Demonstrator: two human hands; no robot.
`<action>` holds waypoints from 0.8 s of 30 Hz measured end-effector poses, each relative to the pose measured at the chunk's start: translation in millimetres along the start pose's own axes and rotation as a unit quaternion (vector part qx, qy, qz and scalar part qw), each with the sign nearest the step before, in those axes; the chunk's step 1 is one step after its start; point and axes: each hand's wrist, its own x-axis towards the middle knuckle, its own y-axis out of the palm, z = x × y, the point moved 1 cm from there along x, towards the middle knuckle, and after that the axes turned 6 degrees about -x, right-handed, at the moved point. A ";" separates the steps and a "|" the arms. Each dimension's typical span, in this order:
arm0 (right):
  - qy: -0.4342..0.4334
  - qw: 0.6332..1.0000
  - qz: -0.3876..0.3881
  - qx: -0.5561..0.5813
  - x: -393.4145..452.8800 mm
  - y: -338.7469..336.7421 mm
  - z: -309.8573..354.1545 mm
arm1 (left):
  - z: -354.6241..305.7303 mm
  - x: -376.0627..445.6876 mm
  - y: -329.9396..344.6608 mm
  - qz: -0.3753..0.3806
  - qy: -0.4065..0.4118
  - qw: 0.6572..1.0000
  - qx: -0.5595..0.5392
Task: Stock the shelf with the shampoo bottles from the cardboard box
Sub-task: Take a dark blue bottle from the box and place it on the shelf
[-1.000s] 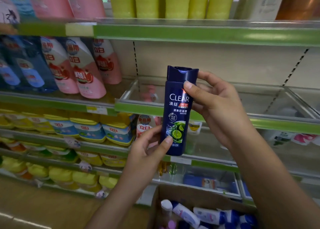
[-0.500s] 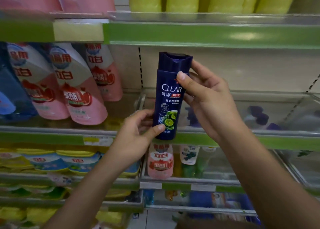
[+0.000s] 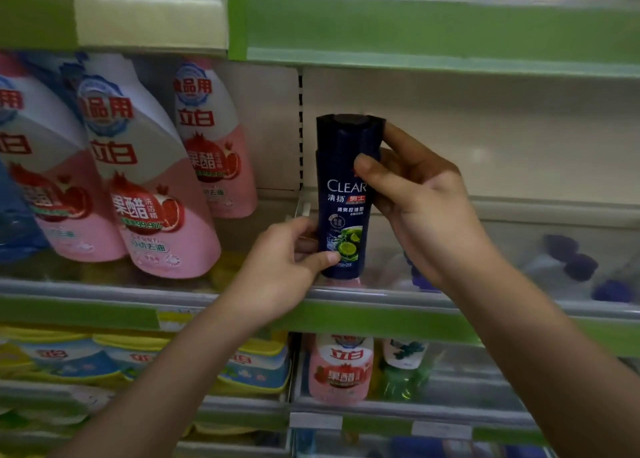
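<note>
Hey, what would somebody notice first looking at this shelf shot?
The dark blue shampoo bottle at centre stands out, held upright at the shelf's clear front rail; the left hand pinches its base and the right hand wraps its upper body. To the left, big pink and white refill pouches fill the same shelf level.

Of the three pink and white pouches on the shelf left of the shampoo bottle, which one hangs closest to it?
The rightmost pink and white pouch, set farthest back. Only a strip of bare back panel lies between it and the shampoo bottle; the other two hang nearer the camera, farther left.
</note>
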 end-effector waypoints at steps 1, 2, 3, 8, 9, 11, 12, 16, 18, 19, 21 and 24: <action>-0.002 1.000 -0.006 -0.003 3.4 -0.5 -4.8 | 3.7 5.0 -1.9 0.004 -0.004 1.000 0.006; -0.004 1.000 -0.012 -0.004 7.0 -1.1 -9.2 | 7.1 10.1 -4.0 0.005 -0.004 1.000 0.016; -0.005 1.000 -0.018 -0.004 11.7 -1.2 -12.8 | 10.5 16.1 -6.0 0.003 -0.001 1.000 0.028; -0.032 0.998 0.018 -0.040 37.9 -1.4 -24.1 | 19.7 42.2 -11.4 -0.027 0.002 0.997 0.078; -0.034 0.998 0.020 -0.050 43.1 -1.8 -25.8 | 20.3 47.0 -11.9 -0.029 0.004 0.997 0.073; -0.033 0.997 0.009 -0.064 53.6 -2.7 -30.2 | 21.2 57.6 -11.7 -0.024 0.010 0.998 0.064; -0.031 0.997 0.003 -0.067 58.7 -3.5 -33.0 | 21.6 63.7 -11.6 -0.023 0.011 0.998 0.065; -0.039 0.997 0.009 -0.066 78.6 -8.2 -42.5 | 23.5 86.8 -10.9 -0.035 -0.005 0.995 0.091; -0.042 0.997 0.016 -0.066 86.8 -10.3 -46.2 | 26.7 95.6 -12.2 -0.051 0.009 0.994 0.097; -0.044 0.997 0.017 -0.068 90.5 -11.3 -47.9 | 28.3 98.9 -13.0 -0.053 0.014 0.994 0.096; -0.049 0.995 0.015 -0.087 98.3 -12.4 -51.5 | 32.3 105.4 -14.6 -0.051 0.018 0.995 0.084; -0.040 0.991 0.002 -0.125 111.7 -13.9 -55.5 | 35.8 115.1 -16.2 -0.049 0.024 0.997 0.057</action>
